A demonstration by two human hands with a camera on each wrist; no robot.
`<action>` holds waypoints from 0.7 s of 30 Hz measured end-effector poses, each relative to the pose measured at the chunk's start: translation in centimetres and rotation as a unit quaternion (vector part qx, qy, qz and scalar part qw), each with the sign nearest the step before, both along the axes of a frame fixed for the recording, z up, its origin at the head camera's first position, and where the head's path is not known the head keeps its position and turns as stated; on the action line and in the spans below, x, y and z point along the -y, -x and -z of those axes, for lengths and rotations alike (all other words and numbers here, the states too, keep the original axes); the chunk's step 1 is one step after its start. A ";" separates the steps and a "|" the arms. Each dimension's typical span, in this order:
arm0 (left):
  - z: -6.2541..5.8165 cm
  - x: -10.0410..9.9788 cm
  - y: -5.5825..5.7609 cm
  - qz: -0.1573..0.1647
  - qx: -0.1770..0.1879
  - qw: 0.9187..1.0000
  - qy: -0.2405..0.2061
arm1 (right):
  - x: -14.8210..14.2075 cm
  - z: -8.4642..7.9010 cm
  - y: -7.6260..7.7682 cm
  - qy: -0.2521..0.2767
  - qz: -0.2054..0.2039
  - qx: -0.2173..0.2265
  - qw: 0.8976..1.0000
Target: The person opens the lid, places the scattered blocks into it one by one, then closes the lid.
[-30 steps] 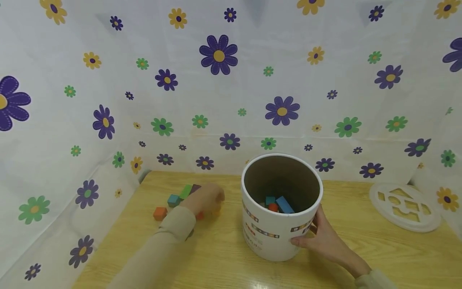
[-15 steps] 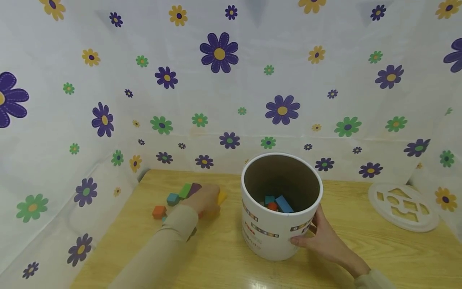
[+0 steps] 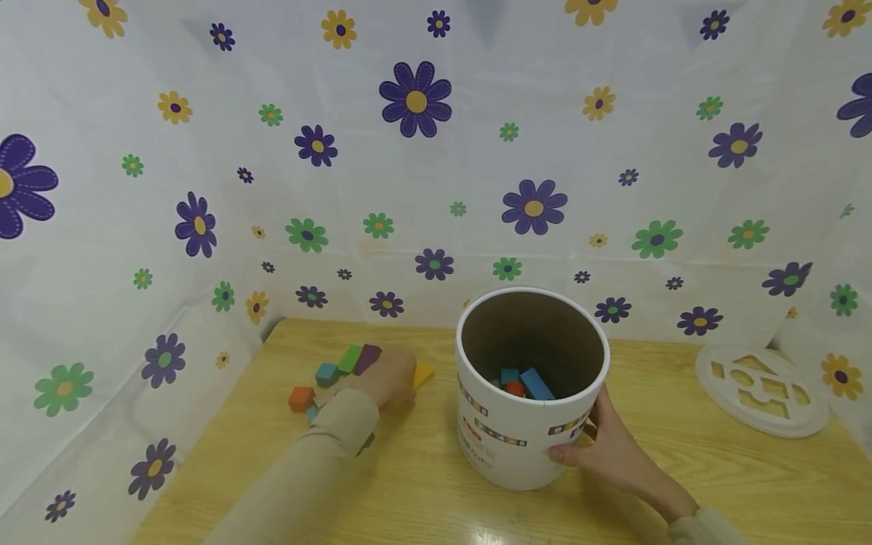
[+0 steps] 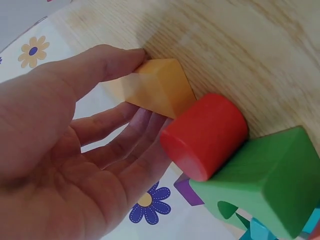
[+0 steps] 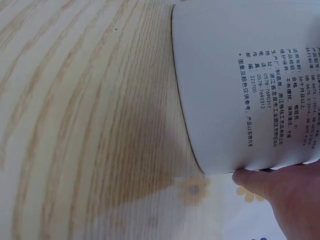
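Note:
My left hand [image 3: 390, 376] is low over the table at the left, among wooden blocks. In the left wrist view its thumb and fingers pinch a yellow wedge-shaped block [image 4: 159, 86]. Right beside that block lie a red cylinder block [image 4: 205, 135] and a green block [image 4: 262, 175] with a cut-out. My right hand [image 3: 613, 454] grips the side of a white round bucket [image 3: 511, 446], thumb on the near side and most fingers hidden behind it. Inside the bucket show a blue block [image 3: 537, 385], a red-orange block [image 3: 515, 389] and a teal block [image 3: 509, 376].
An orange cube [image 3: 301, 399], a blue block [image 3: 327, 375], a light green block [image 3: 350, 359] and a purple block [image 3: 368, 357] lie around my left hand. A white lid [image 3: 763, 424] with shaped holes lies at the right. Flower-printed cloth [image 3: 436, 182] walls the table's back and sides.
My left hand has shifted slightly among the blocks, and the yellow block shows more clearly beyond its fingers. My right hand and the bucket stay in place.

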State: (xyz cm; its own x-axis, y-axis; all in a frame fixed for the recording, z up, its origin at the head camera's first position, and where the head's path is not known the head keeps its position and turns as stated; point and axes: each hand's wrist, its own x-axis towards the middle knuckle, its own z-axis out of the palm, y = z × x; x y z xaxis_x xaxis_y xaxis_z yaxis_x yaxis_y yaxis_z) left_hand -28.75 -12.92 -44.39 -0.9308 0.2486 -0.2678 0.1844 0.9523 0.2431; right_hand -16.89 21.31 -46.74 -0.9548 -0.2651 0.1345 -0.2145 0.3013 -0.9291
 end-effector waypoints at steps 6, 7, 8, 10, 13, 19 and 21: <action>0.1 0.3 -0.2 0.005 -0.002 1.000 -0.003 | 0.4 0.3 0.1 0.000 -0.008 -0.007 1.000; 0.1 0.3 -0.2 0.008 -0.003 1.000 -0.007 | 0.4 0.3 0.1 -0.002 -0.007 -0.008 1.000; 0.1 0.4 -0.2 0.013 -0.004 1.000 -0.009 | 0.4 0.4 0.1 -0.002 -0.006 -0.009 1.000; 0.0 0.6 -0.2 0.013 0.000 1.000 -0.024 | 0.4 0.3 0.1 -0.004 -0.005 -0.009 1.000; -0.6 1.1 -0.2 0.005 0.008 0.999 -0.050 | 0.4 0.3 0.1 -0.006 -0.003 -0.010 1.000; -2.8 2.7 -0.1 0.011 -0.018 0.993 -0.116 | 0.6 0.2 0.0 -0.011 0.007 0.001 1.000; -3.8 3.2 0.0 0.024 -0.043 0.990 -0.131 | 0.6 0.2 0.0 -0.013 0.011 0.007 1.000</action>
State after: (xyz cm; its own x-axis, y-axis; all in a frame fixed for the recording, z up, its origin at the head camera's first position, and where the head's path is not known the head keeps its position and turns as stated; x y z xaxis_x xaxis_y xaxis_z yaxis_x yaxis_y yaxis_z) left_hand -28.79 -16.09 -40.56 -0.9326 0.3439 -0.1092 0.2585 0.8480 0.4626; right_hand -16.88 20.68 -46.97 -0.9620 -0.2479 0.1146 -0.1951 0.3302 -0.9235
